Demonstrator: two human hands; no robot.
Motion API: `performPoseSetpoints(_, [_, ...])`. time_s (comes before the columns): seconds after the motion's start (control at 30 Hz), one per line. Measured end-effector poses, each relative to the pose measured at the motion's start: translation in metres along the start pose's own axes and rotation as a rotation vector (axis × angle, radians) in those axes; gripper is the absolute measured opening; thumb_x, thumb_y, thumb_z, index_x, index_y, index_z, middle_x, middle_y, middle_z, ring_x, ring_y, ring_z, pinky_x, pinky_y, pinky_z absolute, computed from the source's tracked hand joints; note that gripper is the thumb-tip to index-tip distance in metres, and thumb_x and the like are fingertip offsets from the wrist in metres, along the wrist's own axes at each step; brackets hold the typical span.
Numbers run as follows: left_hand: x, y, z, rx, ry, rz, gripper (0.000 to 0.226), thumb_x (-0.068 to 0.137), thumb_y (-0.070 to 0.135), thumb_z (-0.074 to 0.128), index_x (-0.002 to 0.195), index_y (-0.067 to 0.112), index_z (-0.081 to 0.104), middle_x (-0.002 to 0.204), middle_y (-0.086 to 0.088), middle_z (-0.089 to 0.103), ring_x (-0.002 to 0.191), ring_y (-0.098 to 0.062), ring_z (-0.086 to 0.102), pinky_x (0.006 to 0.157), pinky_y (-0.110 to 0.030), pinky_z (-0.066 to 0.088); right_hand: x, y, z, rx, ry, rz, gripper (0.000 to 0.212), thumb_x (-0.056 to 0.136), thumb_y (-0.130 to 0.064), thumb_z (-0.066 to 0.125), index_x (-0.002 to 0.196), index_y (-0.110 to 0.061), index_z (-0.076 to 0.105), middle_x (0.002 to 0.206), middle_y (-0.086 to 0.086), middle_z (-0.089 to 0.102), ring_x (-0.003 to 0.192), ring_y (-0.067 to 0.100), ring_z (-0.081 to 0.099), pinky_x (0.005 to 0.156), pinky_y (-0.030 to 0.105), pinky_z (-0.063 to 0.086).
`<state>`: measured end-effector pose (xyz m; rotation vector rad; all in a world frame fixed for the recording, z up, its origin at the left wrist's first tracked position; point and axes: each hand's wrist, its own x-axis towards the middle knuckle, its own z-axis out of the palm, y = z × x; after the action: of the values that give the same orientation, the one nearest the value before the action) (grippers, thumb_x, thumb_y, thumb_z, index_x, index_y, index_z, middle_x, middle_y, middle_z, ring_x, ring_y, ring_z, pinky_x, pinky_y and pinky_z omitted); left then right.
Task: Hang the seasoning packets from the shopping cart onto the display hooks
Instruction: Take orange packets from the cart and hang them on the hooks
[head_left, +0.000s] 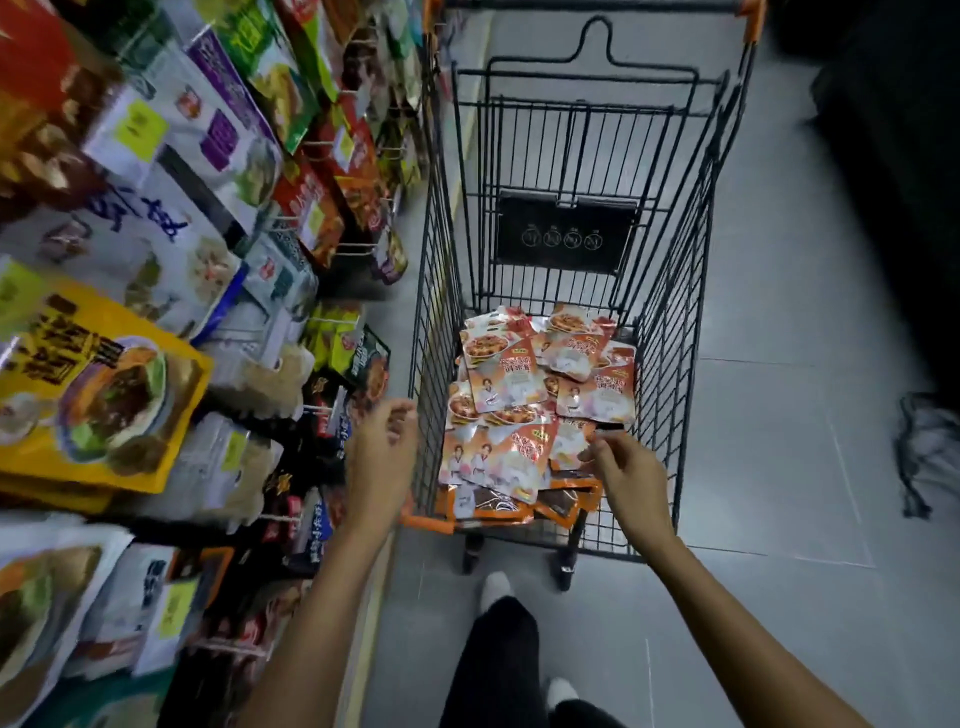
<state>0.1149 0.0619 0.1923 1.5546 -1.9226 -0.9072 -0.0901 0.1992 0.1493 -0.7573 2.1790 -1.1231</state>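
Observation:
A black wire shopping cart (436, 312) with orange corners stands ahead of me. Several orange-and-white seasoning packets (519, 384) lie in a loose pile on its floor. My right hand (623, 473) reaches inside the cart at the near right of the pile, fingertips pinched on the edge of one packet (571, 447). My left hand (384, 452) hovers outside the cart's left wall, fingers curled and apart, holding nothing. Display hooks (358, 249) stick out of the shelving on the left, most carrying hung packets.
The shelving on the left is crowded with hanging bags, including a yellow packet (98, 384) and dark packets (332, 395) close to my left hand. Grey tiled floor (769, 415) lies to the right. My legs and white shoes (496, 592) are below the cart.

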Motion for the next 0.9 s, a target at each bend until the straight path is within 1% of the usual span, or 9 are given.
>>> performPoseSetpoints(0.03, [0.024, -0.002, 0.006, 0.024, 0.005, 0.016, 0.019, 0.097, 0.017, 0.053, 0.111, 0.008, 0.063, 0.101, -0.006, 0.064, 0.083, -0.012, 0.056, 0.066, -0.009, 0.039, 0.02, 0.0, 0.011, -0.005, -0.006, 0.017, 0.016, 0.099, -0.013, 0.051, 0.1, -0.009, 0.066, 0.084, 0.004, 0.07, 0.078, 0.019, 0.069, 0.074, 0.035, 0.056])
performPoseSetpoints(0.17, [0.108, -0.025, 0.041, 0.163, -0.058, -0.022, 0.042, 0.095, 0.024, 0.056, 0.132, 0.006, 0.047, 0.127, -0.012, 0.053, 0.114, -0.027, 0.051, 0.09, -0.033, 0.042, 0.105, 0.016, 0.062, -0.071, -0.037, 0.076, 0.024, 0.1, -0.018, 0.051, 0.113, -0.002, 0.062, 0.099, 0.012, 0.07, 0.09, 0.026, 0.067, 0.081, 0.04, 0.054])
performPoseSetpoints(0.27, [0.146, -0.045, 0.071, 0.229, -0.149, -0.122, 0.062, 0.096, 0.035, 0.052, 0.147, 0.009, 0.029, 0.15, -0.012, 0.034, 0.137, -0.029, 0.034, 0.109, -0.039, 0.031, 0.168, 0.039, 0.1, -0.136, -0.141, 0.144, 0.032, 0.099, -0.021, 0.052, 0.122, 0.002, 0.054, 0.113, 0.019, 0.065, 0.101, 0.033, 0.063, 0.09, 0.049, 0.051])
performPoseSetpoints(0.33, [0.158, -0.057, 0.089, 0.24, -0.203, -0.138, 0.065, 0.097, 0.036, 0.049, 0.15, 0.011, 0.023, 0.156, -0.013, 0.025, 0.142, -0.03, 0.025, 0.114, -0.043, 0.026, 0.202, 0.058, 0.125, -0.198, -0.197, 0.177, 0.041, 0.098, -0.025, 0.054, 0.128, 0.004, 0.051, 0.124, 0.023, 0.059, 0.112, 0.036, 0.058, 0.097, 0.05, 0.047])
performPoseSetpoints(0.43, [0.165, -0.07, 0.102, 0.251, -0.183, -0.091, 0.059, 0.1, 0.031, 0.045, 0.15, 0.011, 0.023, 0.153, -0.014, 0.031, 0.14, -0.029, 0.03, 0.113, -0.04, 0.028, 0.236, 0.086, 0.158, -0.289, -0.221, 0.193, 0.053, 0.094, -0.033, 0.06, 0.132, 0.003, 0.048, 0.133, 0.021, 0.053, 0.12, 0.036, 0.052, 0.101, 0.046, 0.043])
performPoseSetpoints(0.57, [0.166, -0.076, 0.1, 0.261, -0.083, 0.021, 0.046, 0.102, 0.019, 0.042, 0.145, 0.005, 0.036, 0.145, -0.017, 0.044, 0.132, -0.031, 0.042, 0.106, -0.036, 0.032, 0.261, 0.113, 0.19, -0.29, -0.292, 0.305, 0.048, 0.088, -0.037, 0.067, 0.121, -0.007, 0.05, 0.114, 0.018, 0.055, 0.108, 0.028, 0.055, 0.094, 0.039, 0.046])
performPoseSetpoints(0.67, [0.167, -0.077, 0.099, 0.229, -0.081, 0.081, 0.042, 0.101, 0.014, 0.044, 0.141, 0.0, 0.041, 0.138, -0.019, 0.051, 0.127, -0.032, 0.048, 0.104, -0.038, 0.038, 0.268, 0.121, 0.202, -0.434, -0.213, 0.336, 0.082, 0.082, -0.046, 0.071, 0.137, 0.004, 0.039, 0.134, 0.022, 0.049, 0.124, 0.035, 0.049, 0.104, 0.045, 0.043])
performPoseSetpoints(0.73, [0.166, -0.078, 0.098, 0.212, -0.076, 0.11, 0.04, 0.1, 0.012, 0.044, 0.138, -0.002, 0.044, 0.133, -0.019, 0.055, 0.123, -0.032, 0.052, 0.102, -0.039, 0.042, 0.268, 0.119, 0.204, -0.46, -0.154, 0.344, 0.093, 0.078, -0.045, 0.076, 0.141, 0.004, 0.03, 0.139, 0.022, 0.044, 0.128, 0.036, 0.043, 0.106, 0.046, 0.04])
performPoseSetpoints(0.9, [0.165, -0.081, 0.099, 0.17, -0.083, 0.138, 0.036, 0.1, 0.012, 0.043, 0.134, -0.001, 0.047, 0.118, -0.014, 0.063, 0.107, -0.027, 0.061, 0.092, -0.045, 0.05, 0.273, 0.114, 0.205, -0.449, -0.102, 0.372, 0.068, 0.075, -0.026, 0.082, 0.127, -0.001, 0.046, 0.126, 0.017, 0.059, 0.117, 0.034, 0.056, 0.1, 0.046, 0.045])
